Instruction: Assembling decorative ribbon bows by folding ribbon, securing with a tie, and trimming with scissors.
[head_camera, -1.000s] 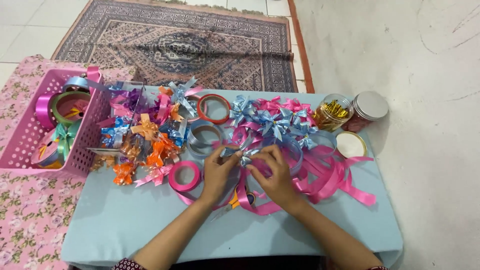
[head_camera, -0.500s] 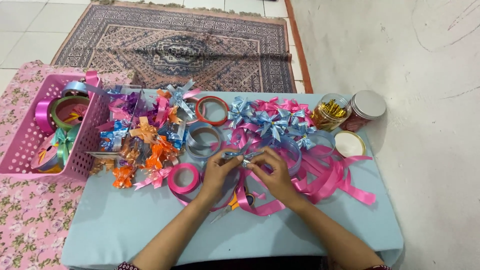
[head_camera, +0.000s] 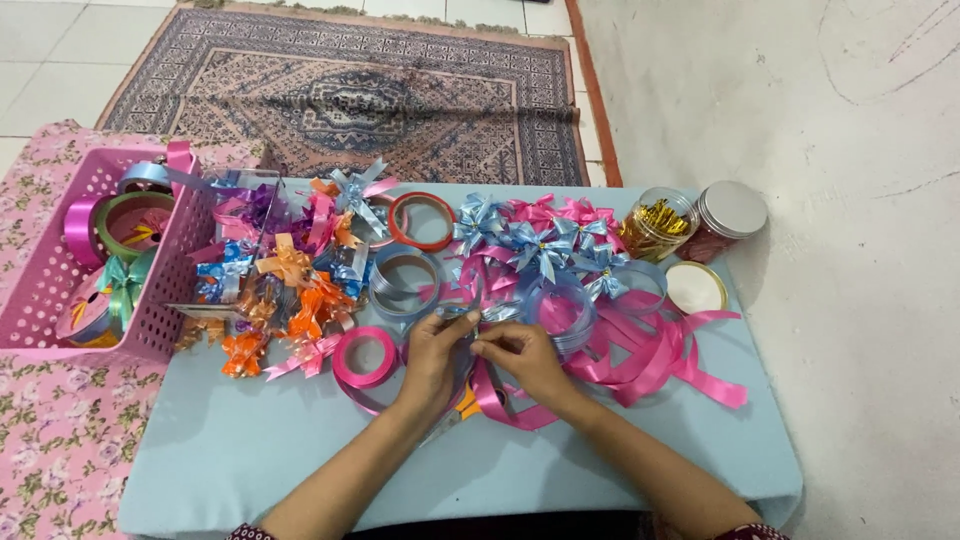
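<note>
Blue ribbon strip (head_camera: 478, 314) pinched between both hands, left hand (head_camera: 432, 352) grip closed, right hand (head_camera: 522, 357) grip closed

My hands meet near the middle of the table (head_camera: 250, 450), left hand (head_camera: 432, 352) just beside right hand (head_camera: 520, 356), over loose ribbon (head_camera: 640, 355). A basket (head_camera: 60, 290) of rolls sits far left. Bows (head_camera: 290, 290) lie left of me, more bows (head_camera: 540, 240) beyond. Two jars (head_camera: 730, 215) stand far right. A rug (head_camera: 340, 90) lies beyond the table.
</note>
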